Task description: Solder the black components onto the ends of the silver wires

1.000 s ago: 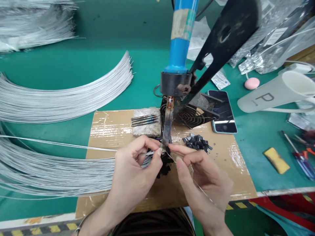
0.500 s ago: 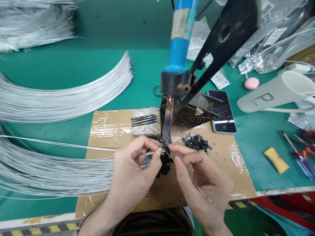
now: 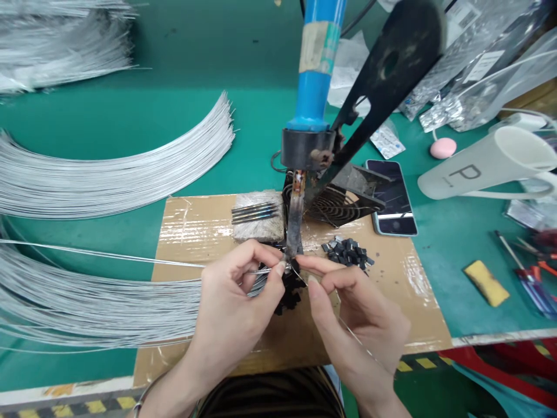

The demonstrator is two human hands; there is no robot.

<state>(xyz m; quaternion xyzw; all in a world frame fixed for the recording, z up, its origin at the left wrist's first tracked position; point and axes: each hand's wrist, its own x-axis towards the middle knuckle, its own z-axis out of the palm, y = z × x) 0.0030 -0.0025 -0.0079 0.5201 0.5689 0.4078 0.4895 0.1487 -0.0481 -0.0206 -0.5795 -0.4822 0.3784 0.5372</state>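
Note:
My left hand (image 3: 239, 296) pinches a thin grey wire (image 3: 143, 259) near its end, just left of the soldering iron's tip. Between the thumb and fingers of my right hand (image 3: 357, 319) runs a thin solder wire (image 3: 357, 341), its end at the same spot. The blue-handled soldering iron (image 3: 314, 98) points down from a black bracket (image 3: 387, 69), with its tip (image 3: 295, 232) between my fingertips. The small piece at the tip is mostly hidden. Below lies a dark pile of small black parts (image 3: 289, 296).
Cardboard (image 3: 195, 232) lies under the work. Wire bundles (image 3: 108, 180) spread at the left. Beyond my hands are a block with dark rods (image 3: 256, 229), a small fan (image 3: 343, 206) and black pieces (image 3: 348, 253). Rightward are a phone (image 3: 394, 197), a cup (image 3: 483, 165) and a yellow sponge (image 3: 486, 283).
The iron and bracket appear slightly further left in the view, along with the things at the right. Both hands keep their hold and have hardly moved.

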